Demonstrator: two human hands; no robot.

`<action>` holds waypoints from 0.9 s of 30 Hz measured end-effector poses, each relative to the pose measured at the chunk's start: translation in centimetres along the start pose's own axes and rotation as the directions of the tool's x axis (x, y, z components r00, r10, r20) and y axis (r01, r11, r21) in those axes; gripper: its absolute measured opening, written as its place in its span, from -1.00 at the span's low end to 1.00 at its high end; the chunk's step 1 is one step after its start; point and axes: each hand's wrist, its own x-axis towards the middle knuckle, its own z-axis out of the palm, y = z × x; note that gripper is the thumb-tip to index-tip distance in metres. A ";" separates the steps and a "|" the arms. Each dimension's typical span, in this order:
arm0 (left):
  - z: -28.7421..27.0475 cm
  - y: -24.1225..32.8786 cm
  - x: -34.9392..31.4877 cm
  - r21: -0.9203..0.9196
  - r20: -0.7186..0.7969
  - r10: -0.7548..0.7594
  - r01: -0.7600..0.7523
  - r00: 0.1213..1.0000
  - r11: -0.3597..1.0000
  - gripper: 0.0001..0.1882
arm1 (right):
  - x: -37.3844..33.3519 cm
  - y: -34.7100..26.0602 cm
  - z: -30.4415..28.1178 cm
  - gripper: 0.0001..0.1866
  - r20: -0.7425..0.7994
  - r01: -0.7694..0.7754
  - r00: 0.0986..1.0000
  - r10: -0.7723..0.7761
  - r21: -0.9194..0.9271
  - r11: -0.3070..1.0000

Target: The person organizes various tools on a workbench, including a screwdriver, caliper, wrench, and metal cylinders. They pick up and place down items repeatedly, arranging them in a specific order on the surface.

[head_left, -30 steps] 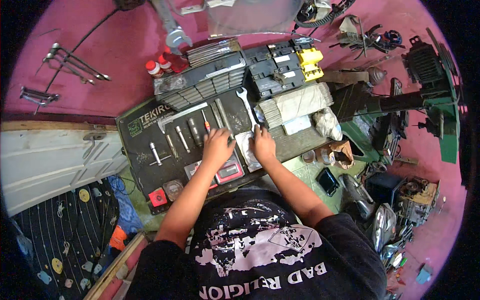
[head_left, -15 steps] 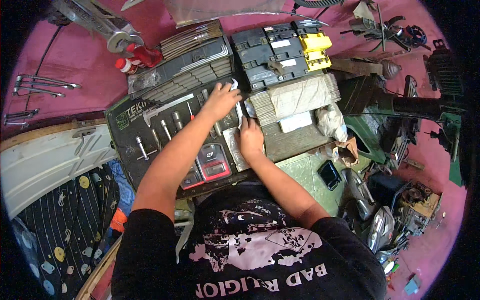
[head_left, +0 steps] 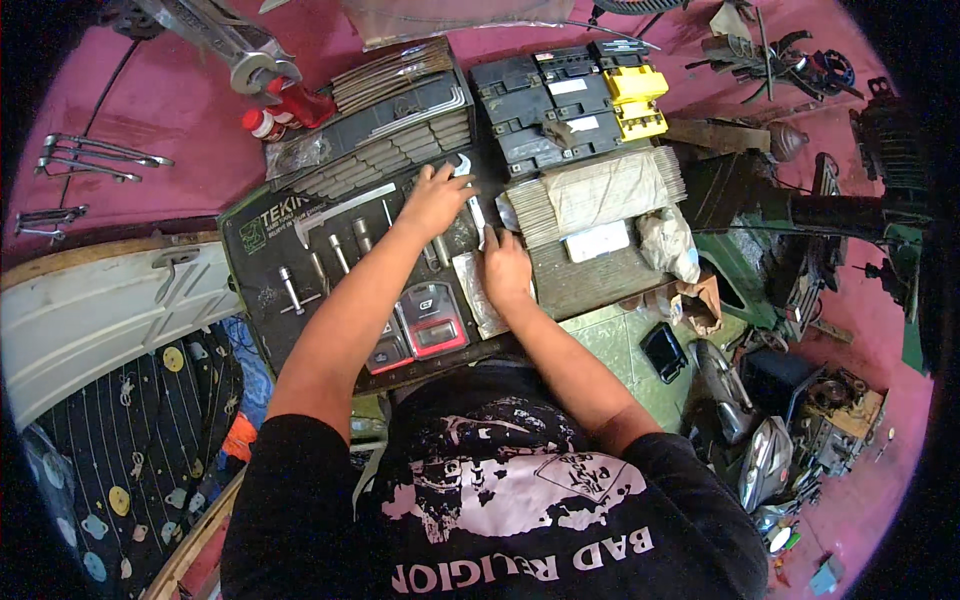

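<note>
Open tool case [head_left: 262,262], black, lies flat on the bench; sockets, extension bars and a ratchet handle sit in its moulded slots toward the left half. Two red-trimmed inserts [head_left: 432,322] at the case's near edge.

Left hand [head_left: 432,200] reaches across to the far right corner of the case. Fingers curled and pressed around the open-end head of a combination wrench [head_left: 470,196]; thumb side hidden, so the grip is only partly readable, but it reads as a pinch on the head end.

Right hand [head_left: 503,268] rests palm-down at the case's right edge, fingers together, fingertips touching the wrench's lower shank end. Looks like a steadying press, not a grasp.

Wrench lies roughly far-to-near along the case's right edge, between the two hands, just beside a bundle of grey strips [head_left: 598,192] that carries a white block.

Beyond the case's far edge: a rack of more wrenches [head_left: 400,110], dark boxes and one yellow box [head_left: 640,98].

Judgement: the step in hand is seating or lifting the wrench at its slot; which of the two cannot be told. The next move calls for keeping the wrench level between both hands and clear of the strip bundle.
</note>
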 end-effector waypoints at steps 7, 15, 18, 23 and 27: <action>-2.0 1.2 -4.4 -0.361 -0.210 -0.587 0.496 0.782 0.790 -0.63 | -1.7 -2.2 -2.1 -0.56 -0.111 0.098 0.991 -0.079 0.179 0.979; -0.9 1.2 -6.5 -0.271 -0.049 -0.568 0.536 0.822 0.799 -0.57 | 0.2 -6.0 0.6 -0.43 0.087 0.100 0.990 -0.107 0.086 0.991; -0.5 1.5 -6.7 -0.323 -0.107 -0.562 0.506 0.820 0.800 -0.59 | 0.6 -6.2 1.2 -0.45 0.138 0.047 0.988 -0.064 0.122 0.991; -0.4 2.4 -6.6 -0.349 -0.114 -0.555 0.490 0.824 0.799 -0.53 | 0.4 -6.4 1.0 -0.51 0.116 -0.039 0.993 0.019 0.173 0.984; -0.5 2.4 -7.4 -0.356 -0.083 -0.584 0.524 0.807 0.774 -0.51 | 0.4 -6.4 0.8 -0.47 0.106 -0.027 0.994 0.013 0.130 0.991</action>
